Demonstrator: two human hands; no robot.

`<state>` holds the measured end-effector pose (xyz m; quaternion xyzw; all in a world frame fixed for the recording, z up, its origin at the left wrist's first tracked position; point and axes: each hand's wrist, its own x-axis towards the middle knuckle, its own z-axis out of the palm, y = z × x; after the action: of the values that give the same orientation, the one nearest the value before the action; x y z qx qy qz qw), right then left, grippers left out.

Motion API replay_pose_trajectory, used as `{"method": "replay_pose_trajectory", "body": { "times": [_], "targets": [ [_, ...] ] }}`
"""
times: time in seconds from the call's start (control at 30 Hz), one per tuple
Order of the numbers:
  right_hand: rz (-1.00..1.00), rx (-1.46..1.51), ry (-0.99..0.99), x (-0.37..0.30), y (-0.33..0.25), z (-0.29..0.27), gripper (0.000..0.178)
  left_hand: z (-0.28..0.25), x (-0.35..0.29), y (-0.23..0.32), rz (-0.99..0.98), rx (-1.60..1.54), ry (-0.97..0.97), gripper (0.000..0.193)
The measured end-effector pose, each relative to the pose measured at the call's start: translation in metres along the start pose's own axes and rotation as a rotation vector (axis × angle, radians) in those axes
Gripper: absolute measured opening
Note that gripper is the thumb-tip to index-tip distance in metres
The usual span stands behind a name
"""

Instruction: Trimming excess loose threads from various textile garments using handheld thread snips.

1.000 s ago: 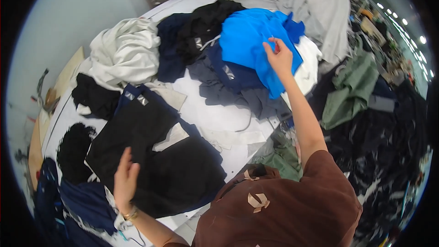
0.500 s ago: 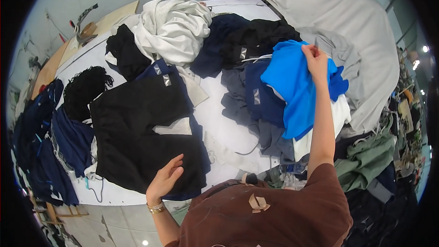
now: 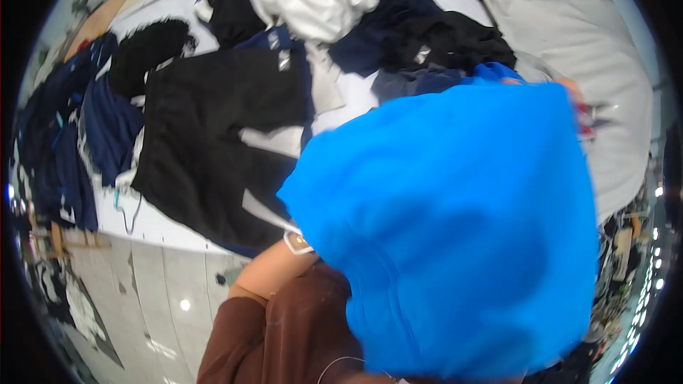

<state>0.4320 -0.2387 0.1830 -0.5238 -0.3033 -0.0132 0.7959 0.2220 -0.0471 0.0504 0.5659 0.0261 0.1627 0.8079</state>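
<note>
Hanging spread, the cloth (image 3: pixel 462 192) is bright blue.

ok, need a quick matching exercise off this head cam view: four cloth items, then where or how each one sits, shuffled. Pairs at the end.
Items
1. Blue cloth
2. Black two-legged garment
3. White cloth
4. Brown sleeve

Place or state
A. Heaped in a bundle toward the far side of the table
B. Worn on the left arm
C. Held up, filling much of the view's lower right
D. Laid out flat, left of the raised cloth

Pairs
1-C
2-D
3-A
4-B
</note>
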Motion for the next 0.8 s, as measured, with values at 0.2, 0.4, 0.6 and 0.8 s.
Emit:
{"method": "replay_pose_trajectory", "body": {
  "times": [0.2, 0.4, 0.6, 0.8],
  "targets": [
    [0.339, -0.494, -0.163, -0.059, 0.048, 0.077, 0.017, -0.039, -0.016, 0.008, -0.118, -0.283, 0.504, 0.054],
    [0.34, -0.294, -0.441, -0.154, 0.078, 0.133, 0.039, -0.033, -0.016, 0.014, -0.166, -0.394, 0.698, 0.034],
    [0.085, -0.662, -0.355, -0.152, 0.113, 0.111, 0.03, -0.048, -0.017, 0.03, -0.416, 0.594, 0.293, 0.023],
    [0.259, -0.634, -0.027, -0.091, 0.088, 0.06, 0.022, -0.091, -0.045, 0.058, -0.494, 1.105, 0.191, 0.03]
  ]
}}
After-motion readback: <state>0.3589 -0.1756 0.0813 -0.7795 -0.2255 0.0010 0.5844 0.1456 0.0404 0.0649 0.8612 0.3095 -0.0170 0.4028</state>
